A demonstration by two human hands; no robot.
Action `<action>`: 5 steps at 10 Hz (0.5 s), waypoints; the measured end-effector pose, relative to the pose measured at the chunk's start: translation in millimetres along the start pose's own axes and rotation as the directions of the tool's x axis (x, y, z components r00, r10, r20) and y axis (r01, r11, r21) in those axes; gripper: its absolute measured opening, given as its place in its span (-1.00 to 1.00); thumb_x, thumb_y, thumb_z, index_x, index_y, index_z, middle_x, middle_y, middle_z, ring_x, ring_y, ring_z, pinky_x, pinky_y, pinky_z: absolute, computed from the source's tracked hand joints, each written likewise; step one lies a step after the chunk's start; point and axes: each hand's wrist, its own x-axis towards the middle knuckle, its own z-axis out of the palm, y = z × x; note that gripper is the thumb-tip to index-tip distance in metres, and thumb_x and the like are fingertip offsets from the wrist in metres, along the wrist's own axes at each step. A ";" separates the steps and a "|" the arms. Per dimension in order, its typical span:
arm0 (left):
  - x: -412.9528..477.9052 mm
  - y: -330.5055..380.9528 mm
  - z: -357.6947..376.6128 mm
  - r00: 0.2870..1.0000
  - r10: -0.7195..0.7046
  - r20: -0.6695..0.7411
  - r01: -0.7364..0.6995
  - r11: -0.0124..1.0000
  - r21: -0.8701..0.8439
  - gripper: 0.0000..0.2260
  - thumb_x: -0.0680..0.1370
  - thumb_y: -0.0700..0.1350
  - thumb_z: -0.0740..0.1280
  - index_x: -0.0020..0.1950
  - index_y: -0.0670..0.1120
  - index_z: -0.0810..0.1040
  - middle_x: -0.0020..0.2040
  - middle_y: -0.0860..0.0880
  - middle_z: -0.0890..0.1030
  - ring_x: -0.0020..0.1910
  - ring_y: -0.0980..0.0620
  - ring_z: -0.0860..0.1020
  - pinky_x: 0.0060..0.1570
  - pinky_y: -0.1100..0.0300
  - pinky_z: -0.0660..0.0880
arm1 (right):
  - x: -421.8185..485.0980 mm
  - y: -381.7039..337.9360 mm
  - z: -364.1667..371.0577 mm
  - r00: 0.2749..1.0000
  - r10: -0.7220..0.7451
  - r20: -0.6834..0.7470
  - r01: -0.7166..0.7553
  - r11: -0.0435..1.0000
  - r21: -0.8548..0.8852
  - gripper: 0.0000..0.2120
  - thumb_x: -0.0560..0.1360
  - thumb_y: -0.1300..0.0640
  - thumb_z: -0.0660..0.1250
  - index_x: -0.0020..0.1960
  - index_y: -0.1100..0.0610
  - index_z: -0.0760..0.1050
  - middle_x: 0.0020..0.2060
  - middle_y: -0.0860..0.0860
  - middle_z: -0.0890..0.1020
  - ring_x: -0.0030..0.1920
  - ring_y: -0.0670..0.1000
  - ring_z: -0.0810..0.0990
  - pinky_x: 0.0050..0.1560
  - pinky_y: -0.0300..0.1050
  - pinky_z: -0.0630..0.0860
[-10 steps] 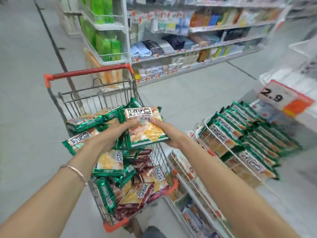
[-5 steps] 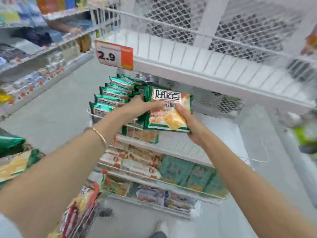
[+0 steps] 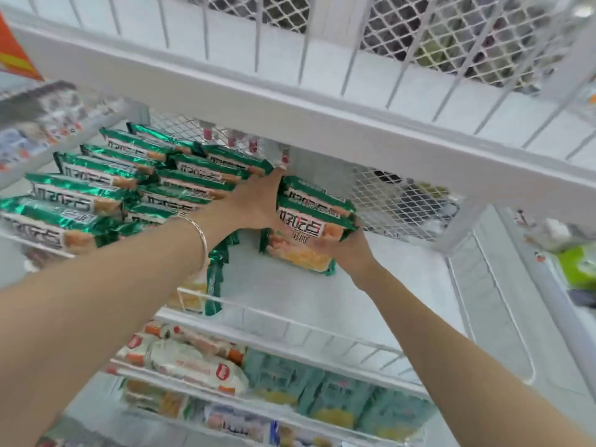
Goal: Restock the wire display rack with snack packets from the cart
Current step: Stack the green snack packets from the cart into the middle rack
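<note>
Squeezing our packet stack between flat left hand and curled right hand so nothing slips going onto the rack.

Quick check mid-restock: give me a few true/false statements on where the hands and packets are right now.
1. The left hand and the right hand both touch the held packets at the middle shelf. True.
2. The bracelet is on the right wrist. False: it is on the left wrist.
3. The stocked rows lie to the right of the held packets. False: they lie to the left.
4. On the shelf below lie white-and-red packets and teal packets. True.
</note>
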 end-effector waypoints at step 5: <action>53.7 -49.8 14.1 0.994 0.080 0.071 -0.098 0.945 0.312 0.19 0.29 0.28 0.55 0.60 0.15 -0.26 0.63 -0.03 -0.15 0.60 -0.10 -0.09 0.49 -0.28 0.00 | 50.4 18.6 25.9 1.000 0.007 0.031 -0.004 0.996 -0.090 -0.10 0.27 0.38 0.62 0.45 0.13 0.20 0.22 -0.03 0.56 0.20 -0.01 0.55 0.24 0.08 0.55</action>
